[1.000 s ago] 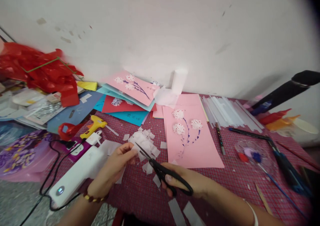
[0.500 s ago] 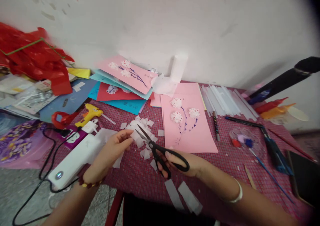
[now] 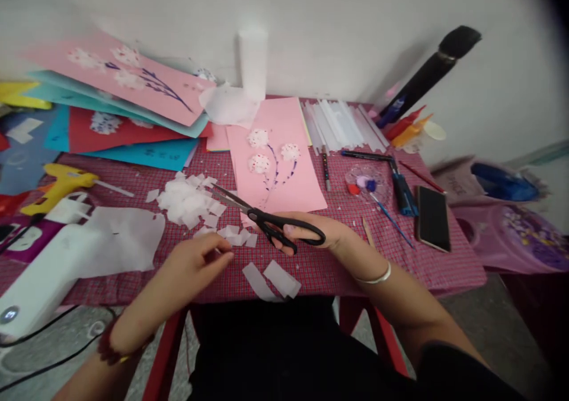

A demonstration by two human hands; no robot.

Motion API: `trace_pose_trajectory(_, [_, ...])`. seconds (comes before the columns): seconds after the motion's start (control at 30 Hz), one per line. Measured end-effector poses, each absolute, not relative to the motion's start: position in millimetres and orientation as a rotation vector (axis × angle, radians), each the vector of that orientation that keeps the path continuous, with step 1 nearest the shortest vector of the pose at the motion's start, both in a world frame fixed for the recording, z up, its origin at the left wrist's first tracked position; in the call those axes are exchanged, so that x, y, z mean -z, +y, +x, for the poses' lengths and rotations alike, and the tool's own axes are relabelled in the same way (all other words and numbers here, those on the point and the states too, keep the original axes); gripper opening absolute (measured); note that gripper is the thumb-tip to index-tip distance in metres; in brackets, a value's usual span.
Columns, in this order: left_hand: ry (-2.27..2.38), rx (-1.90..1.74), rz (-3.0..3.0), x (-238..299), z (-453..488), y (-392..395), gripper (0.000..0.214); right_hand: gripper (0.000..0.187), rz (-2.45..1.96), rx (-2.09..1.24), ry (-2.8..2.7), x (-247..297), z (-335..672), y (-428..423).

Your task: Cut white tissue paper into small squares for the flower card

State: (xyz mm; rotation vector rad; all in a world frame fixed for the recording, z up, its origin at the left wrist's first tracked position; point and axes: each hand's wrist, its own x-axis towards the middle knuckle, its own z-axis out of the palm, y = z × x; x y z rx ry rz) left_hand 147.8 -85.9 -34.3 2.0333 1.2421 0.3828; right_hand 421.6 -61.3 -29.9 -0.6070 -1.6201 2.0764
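My right hand (image 3: 322,235) grips black-handled scissors (image 3: 267,220), whose blades point up and left over the red checked tablecloth (image 3: 338,259). My left hand (image 3: 200,265) hovers low near the table's front edge, fingers curled together just left of two white paper strips (image 3: 271,279); whether it holds a scrap is unclear. A heap of small white paper squares (image 3: 184,199) lies just beyond the left hand. A pink card with white paper flowers and purple stems (image 3: 275,161) lies behind the scissors.
A yellow glue gun (image 3: 62,185), a white device (image 3: 40,276) and a sheet of white paper (image 3: 120,238) lie at left. Stacked coloured cards (image 3: 120,111) lean at the back left. A pen (image 3: 326,173), paint palette (image 3: 367,182), brush, black phone (image 3: 432,217) and white strips (image 3: 340,122) are at right.
The view swung right and down. My left hand dropped from the paper heap toward the front edge. The scissors, which had been cutting at the heap, now rest lower with my right hand.
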Motion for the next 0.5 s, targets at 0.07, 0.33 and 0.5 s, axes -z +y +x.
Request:
trace_pose_trajectory(0.07, [1.172,-0.237,2.160,34.6,173.5,-95.3,0.017,0.061,-0.609,-2.069,-1.612,31.2,426.4,-64.1])
trace_pose_trajectory(0.33, [0.797,0.046,2.526,17.1,235.5,-110.0,0.049,0.052,-0.579,-2.034,-1.515,39.7,432.6,-67.9])
trace_pose_trajectory(0.5, [0.731,0.150,2.566,28.5,237.8,-101.9,0.025,0.051,-0.583,-2.026,-1.427,47.1,433.8,-69.1])
